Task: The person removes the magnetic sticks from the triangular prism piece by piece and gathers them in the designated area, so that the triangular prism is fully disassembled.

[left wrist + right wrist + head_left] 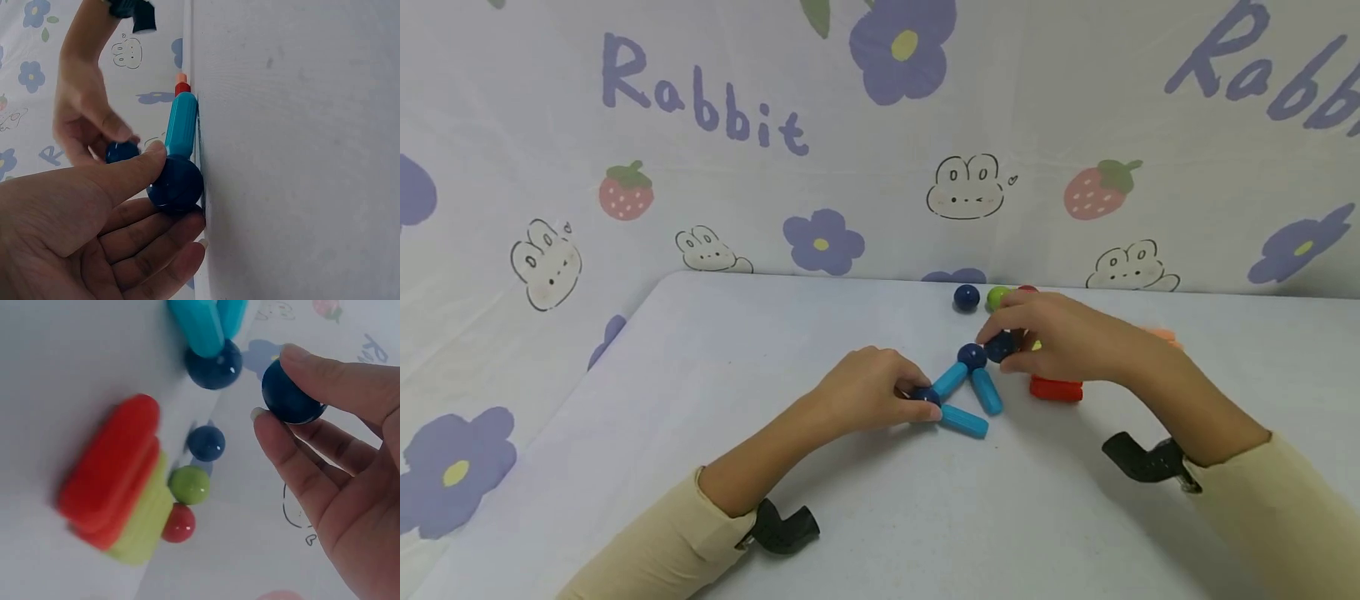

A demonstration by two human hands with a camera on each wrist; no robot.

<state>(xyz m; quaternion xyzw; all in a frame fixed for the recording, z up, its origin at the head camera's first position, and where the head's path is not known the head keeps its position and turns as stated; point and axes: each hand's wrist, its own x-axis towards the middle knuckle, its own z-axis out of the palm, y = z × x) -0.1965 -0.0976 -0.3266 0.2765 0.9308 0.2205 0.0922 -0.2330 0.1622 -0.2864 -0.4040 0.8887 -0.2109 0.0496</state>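
Observation:
My left hand (872, 387) grips a dark blue ball (177, 186) between thumb and fingers, low at the tabletop. From this ball one blue stick (965, 422) points right, and another blue stick (951, 380) runs up to a second dark blue ball (972, 357). A third blue stick (987, 392) slants down from that second ball, its lower end bare. My right hand (1063, 337) pinches a separate dark blue ball (289, 394) with thumb and fingertips, held just right of the second ball and raised off the table.
Behind the right hand stand a dark blue ball (967, 298), a green ball (997, 298) and a red ball (179, 523). Red sticks (1056, 389) and yellow-green sticks (140, 534) lie beneath that hand, with orange sticks (1163, 335) farther right. A patterned cloth (880, 167) hangs at the table's back edge.

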